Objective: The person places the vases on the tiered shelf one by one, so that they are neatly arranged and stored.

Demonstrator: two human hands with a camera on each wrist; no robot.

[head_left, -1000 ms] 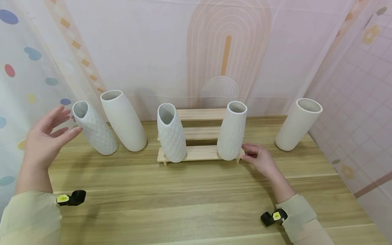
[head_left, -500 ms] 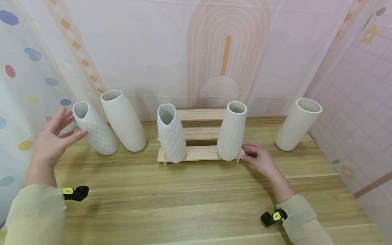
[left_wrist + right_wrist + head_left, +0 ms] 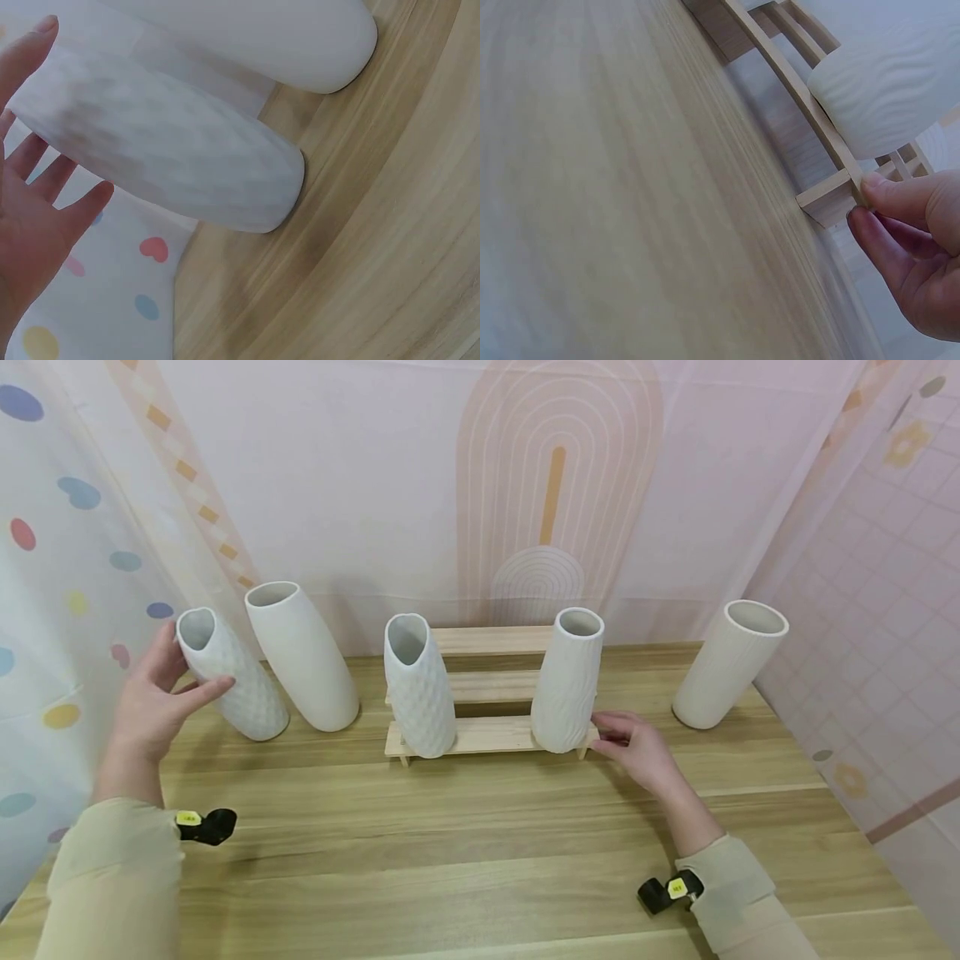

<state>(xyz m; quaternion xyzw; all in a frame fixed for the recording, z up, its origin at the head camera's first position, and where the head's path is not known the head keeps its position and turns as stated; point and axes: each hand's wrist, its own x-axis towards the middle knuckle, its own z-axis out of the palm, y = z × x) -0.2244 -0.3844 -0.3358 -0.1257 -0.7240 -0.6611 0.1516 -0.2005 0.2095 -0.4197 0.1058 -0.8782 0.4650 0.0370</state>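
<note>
At the far left of the head view, my left hand (image 3: pixel 150 714) is around the upper part of a white diamond-textured vase (image 3: pixel 243 689) standing on the table. Its thumb lies in front and its fingers reach behind. In the left wrist view the fingers are spread along that vase (image 3: pixel 195 150), and a firm hold is not evident. My right hand (image 3: pixel 641 753) pinches the right end of a tiered wooden shelf (image 3: pixel 491 737) between thumb and fingers, plain in the right wrist view. On the shelf's lowest step stand another diamond-textured vase (image 3: pixel 423 702) and a wavy-ribbed vase (image 3: pixel 568 693).
A smooth white vase (image 3: pixel 307 664) stands just right of the left-hand vase. Farther right, a finely ribbed vase (image 3: pixel 727 672) stands on the wooden table (image 3: pixel 450 852). A patterned curtain (image 3: pixel 360 485) hangs behind and at both sides.
My left hand has moved right, from beside the far-left vase to around its upper part. My right hand, the shelf and the vases have stayed in place.
</note>
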